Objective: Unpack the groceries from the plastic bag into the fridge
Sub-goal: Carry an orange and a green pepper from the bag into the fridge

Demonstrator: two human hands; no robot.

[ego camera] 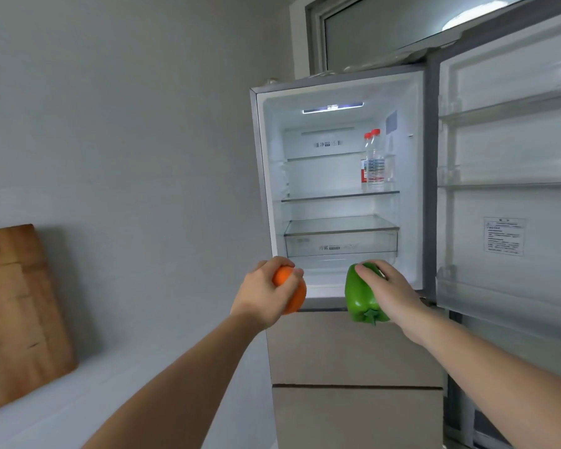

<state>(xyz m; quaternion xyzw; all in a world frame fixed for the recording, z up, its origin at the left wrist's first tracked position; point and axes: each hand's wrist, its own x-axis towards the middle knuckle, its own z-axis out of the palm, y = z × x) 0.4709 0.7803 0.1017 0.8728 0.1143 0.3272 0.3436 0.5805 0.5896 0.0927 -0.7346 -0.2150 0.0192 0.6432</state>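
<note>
Now both arms reach forward toward the open fridge (340,176), each hand with a grip full. The left hand (263,293) curls its fingers over the top of an orange (294,296), holding it from above and from the near side; the fruit bulges out past the grip to the right and below. The right hand (391,288) clasps a green pepper (358,294), with fingers wrapped over its upper end and the thumb across its front; the pepper hangs down and to the left of the grip, its stem pointing toward the camera at the bottom. Orange and pepper are apart, side by side, and both sit in front of the lower edge of the lit compartment, level with its floor. Just above and beyond the two grips is a clear drawer (340,246) under a glass cover, and higher up a glass shelf (340,196). Two bottles (374,163) with red caps stand on that shelf, up and slightly left of the right grip, close against the inner right wall. The door (512,176) is swung open to the right of the right grip, showing its racks and a printed label. Far left of the left grip, a wooden board (20,312) leans against the wall on a pale surface (88,393). Below both grips are the closed lower drawer fronts (353,351).
</note>
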